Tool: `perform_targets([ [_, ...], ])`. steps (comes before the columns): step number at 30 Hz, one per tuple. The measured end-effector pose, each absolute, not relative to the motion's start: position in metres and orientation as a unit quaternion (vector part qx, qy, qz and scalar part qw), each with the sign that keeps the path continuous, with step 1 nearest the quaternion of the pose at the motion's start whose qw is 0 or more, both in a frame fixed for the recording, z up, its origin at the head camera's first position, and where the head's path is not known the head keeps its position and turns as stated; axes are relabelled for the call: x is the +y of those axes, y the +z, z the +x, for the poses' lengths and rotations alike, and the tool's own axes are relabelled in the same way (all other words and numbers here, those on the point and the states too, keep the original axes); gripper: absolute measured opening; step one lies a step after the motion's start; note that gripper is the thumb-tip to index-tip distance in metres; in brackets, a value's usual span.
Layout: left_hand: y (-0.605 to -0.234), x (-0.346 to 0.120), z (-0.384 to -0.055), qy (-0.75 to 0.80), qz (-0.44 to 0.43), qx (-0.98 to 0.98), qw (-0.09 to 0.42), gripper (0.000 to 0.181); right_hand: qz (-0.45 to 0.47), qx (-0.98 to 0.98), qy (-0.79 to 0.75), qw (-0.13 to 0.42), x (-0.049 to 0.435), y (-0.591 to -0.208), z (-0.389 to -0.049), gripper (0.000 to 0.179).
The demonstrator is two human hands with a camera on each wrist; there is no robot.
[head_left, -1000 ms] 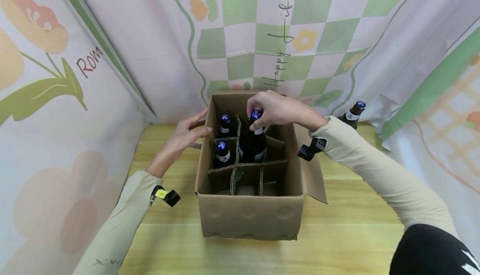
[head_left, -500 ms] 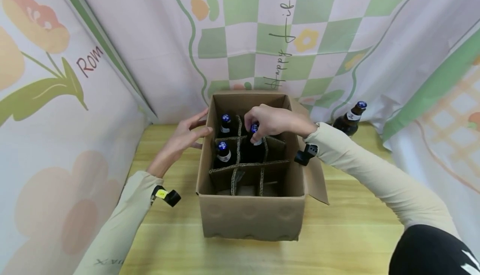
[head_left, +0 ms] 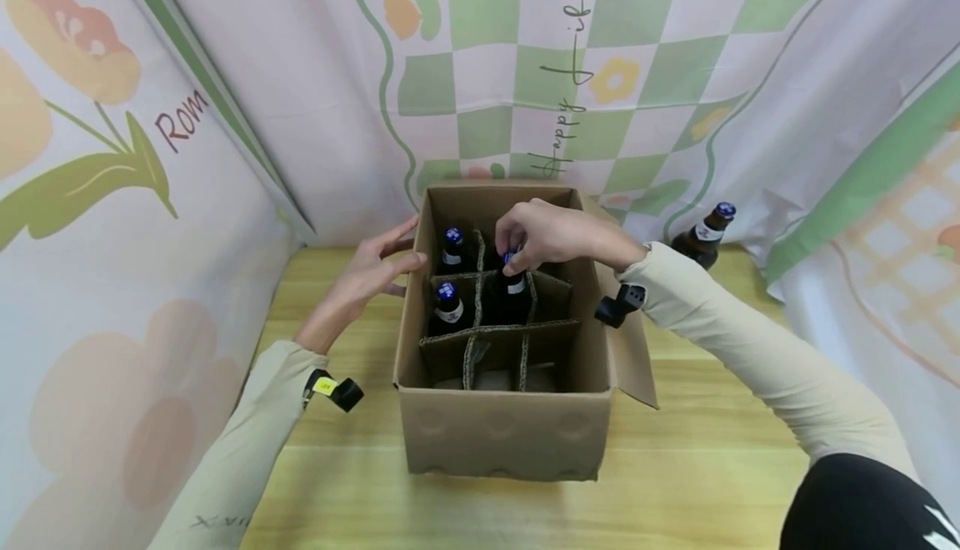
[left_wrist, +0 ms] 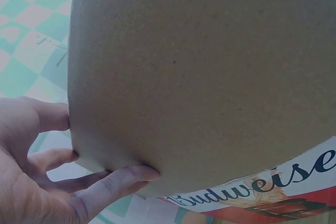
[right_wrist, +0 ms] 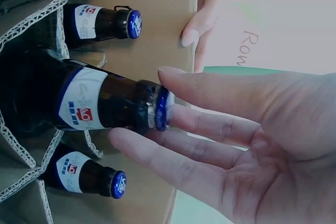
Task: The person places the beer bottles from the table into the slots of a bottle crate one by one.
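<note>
An open cardboard box (head_left: 504,433) with corrugated dividers stands in front of me. My left hand (head_left: 369,273) rests against its left wall, fingers spread and thumb near the rim. Over the middle compartments, my right hand (head_left: 555,235) has its extended fingers and thumb around the blue cap of a dark bottle (right_wrist: 84,98), which stands in the middle cell. Thumb and fingers lie loosely about the cap and neck in the right wrist view. Two more capped bottles, a rear one (head_left: 452,254) and a nearer one (head_left: 448,310), fill cells in the left column.
Another brown bottle (head_left: 705,235) stands on the wooden table (head_left: 697,450) behind the box, to the right. A box flap (head_left: 633,358) sticks out on the right side. Printed curtains (head_left: 495,75) hang behind and at both sides.
The bottle in my right hand has gone down into the middle cell. Since then the right hand has shifted slightly up and its fingers have loosened. The left hand stays put.
</note>
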State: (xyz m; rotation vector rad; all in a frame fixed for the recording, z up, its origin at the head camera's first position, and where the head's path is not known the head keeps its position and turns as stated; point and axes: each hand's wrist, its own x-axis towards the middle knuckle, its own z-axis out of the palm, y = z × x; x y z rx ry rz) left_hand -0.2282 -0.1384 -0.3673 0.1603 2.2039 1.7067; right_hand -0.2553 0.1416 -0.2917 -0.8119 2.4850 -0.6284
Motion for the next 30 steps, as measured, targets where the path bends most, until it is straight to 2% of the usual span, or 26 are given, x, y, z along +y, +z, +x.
perform_targets([
  [13, -0.366, -0.139, -0.228, 0.6, 0.059, 0.779, 0.175, 0.074, -0.316, 0.895, -0.206, 0.236, 0.14, -0.296, -0.259, 0.013],
  [30, -0.365, -0.138, -0.228, 0.596, 0.056, 0.781, 0.176, 0.074, -0.308, 0.903, -0.263, 0.142, 0.165, -0.283, -0.263, 0.008],
])
